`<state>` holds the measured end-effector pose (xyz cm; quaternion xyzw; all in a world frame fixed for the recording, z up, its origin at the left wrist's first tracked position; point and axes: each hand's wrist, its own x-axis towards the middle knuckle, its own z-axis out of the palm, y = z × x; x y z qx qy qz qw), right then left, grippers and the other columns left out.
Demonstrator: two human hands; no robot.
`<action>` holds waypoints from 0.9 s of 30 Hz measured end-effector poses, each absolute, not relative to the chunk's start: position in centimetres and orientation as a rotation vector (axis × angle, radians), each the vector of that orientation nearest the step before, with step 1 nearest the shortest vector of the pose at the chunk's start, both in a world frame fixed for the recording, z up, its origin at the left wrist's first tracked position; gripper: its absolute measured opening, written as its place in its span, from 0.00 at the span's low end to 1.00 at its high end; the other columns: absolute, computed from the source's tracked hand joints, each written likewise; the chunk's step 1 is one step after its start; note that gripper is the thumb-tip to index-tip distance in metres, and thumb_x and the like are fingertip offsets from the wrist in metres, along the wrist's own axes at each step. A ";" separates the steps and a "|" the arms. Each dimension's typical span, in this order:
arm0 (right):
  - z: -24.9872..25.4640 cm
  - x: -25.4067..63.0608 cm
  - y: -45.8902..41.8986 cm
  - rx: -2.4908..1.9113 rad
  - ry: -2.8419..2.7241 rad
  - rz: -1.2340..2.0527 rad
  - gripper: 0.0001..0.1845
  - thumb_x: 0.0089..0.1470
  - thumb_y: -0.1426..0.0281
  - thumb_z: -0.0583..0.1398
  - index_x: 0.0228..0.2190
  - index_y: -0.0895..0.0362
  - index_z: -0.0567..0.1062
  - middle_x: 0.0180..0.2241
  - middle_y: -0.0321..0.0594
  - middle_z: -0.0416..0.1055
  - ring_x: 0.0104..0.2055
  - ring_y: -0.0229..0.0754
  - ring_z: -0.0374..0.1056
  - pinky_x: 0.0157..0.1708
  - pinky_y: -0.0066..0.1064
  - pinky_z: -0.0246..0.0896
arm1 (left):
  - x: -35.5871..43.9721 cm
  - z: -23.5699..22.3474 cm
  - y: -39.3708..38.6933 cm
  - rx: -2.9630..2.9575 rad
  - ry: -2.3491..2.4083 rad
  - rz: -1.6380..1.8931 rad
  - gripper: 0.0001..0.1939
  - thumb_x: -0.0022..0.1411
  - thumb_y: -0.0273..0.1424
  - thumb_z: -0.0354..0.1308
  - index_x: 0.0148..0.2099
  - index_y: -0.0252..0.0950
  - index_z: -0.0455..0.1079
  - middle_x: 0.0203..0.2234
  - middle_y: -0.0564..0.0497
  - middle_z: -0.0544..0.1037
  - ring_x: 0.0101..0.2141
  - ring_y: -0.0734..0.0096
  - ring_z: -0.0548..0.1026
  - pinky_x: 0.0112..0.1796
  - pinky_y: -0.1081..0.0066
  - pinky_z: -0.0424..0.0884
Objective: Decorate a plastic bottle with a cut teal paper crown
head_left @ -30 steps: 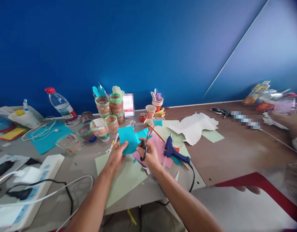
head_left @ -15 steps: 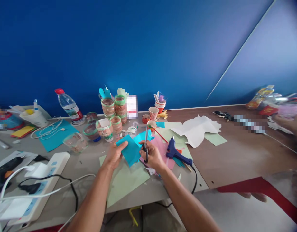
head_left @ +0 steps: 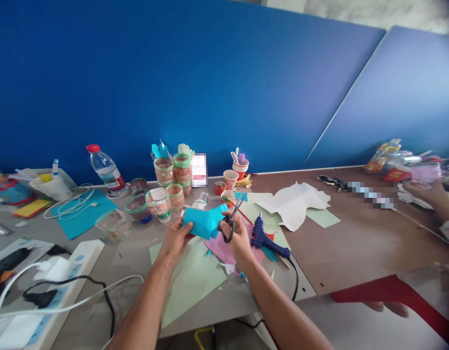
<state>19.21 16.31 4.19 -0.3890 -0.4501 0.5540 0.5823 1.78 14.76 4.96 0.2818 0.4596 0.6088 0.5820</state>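
Note:
My left hand grips the left edge of a folded piece of bright blue paper, thumb on top. Black-handled scissors are in my right hand, their blades apart and pointing up, away from me. Fingers of that hand also reach the paper's right side; whether they pinch it I cannot tell. Below the paper lie a pale green sheet and a pink sheet with small scraps. A blue hot glue gun rests right of my right hand.
Decorated cups stand stacked behind, near a tilted red-capped bottle. A power strip with cables lies at left front. White torn paper lies right of centre. Another person's hand holds something at far right.
The blue paper has turned in my left hand, from upright through a tilt to lying lengthwise. The scissors have swung to point further right. My view has shifted slightly.

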 end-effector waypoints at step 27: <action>5.2 16.5 18.7 -0.844 -1.292 1.311 0.22 0.42 0.59 0.67 0.37 0.54 0.69 0.25 0.32 0.65 0.26 0.37 0.61 0.25 0.29 0.61 | 4.2 4.8 14.3 0.496 0.830 1.502 0.18 0.53 0.42 0.65 0.39 0.34 0.75 0.33 0.45 0.81 0.37 0.60 0.78 0.42 0.60 0.73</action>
